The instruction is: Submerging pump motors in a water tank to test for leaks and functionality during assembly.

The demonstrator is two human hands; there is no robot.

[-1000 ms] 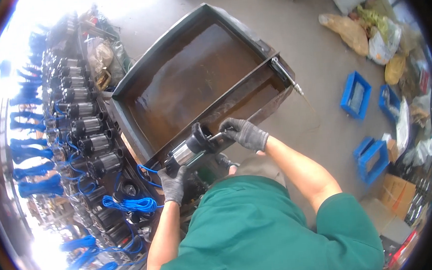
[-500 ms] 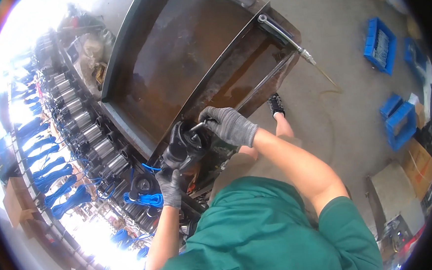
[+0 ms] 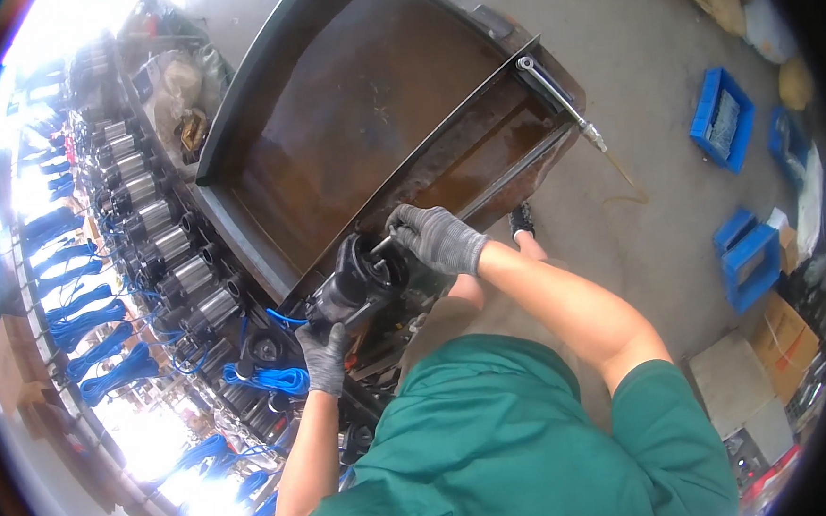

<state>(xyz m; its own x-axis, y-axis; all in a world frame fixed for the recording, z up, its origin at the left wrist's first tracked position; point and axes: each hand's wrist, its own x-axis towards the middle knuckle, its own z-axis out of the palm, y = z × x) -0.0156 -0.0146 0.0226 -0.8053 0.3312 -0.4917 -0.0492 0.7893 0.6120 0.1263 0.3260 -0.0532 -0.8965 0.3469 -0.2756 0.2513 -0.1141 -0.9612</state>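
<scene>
A black cylindrical pump body point(image 3: 339, 293) lies tilted at the near corner of the metal tank, its open end toward my right hand. My gloved left hand point(image 3: 325, 362) is closed round its lower end, thumb up; part of the fingers is hidden. The gloved right hand point(image 3: 442, 241) pinches a thin metal rod point(image 3: 383, 245) that reaches into the open end. What the rod's tip touches cannot be seen. A blue cable point(image 3: 287, 318) shows beside the pump's lower end.
The tank point(image 3: 228, 137) holds brownish water. An air ratchet point(image 3: 557, 96) with a hose rests on its right corner. Silver-and-black pumps point(image 3: 192, 276) stand in a row at left, near bundled blue cables point(image 3: 274, 378). Blue crates point(image 3: 723, 121) and a cardboard box point(image 3: 783, 344) are at right.
The view has shifted slightly. Both hands keep their hold on the pump body and rod; the right hand's pose has barely changed.
</scene>
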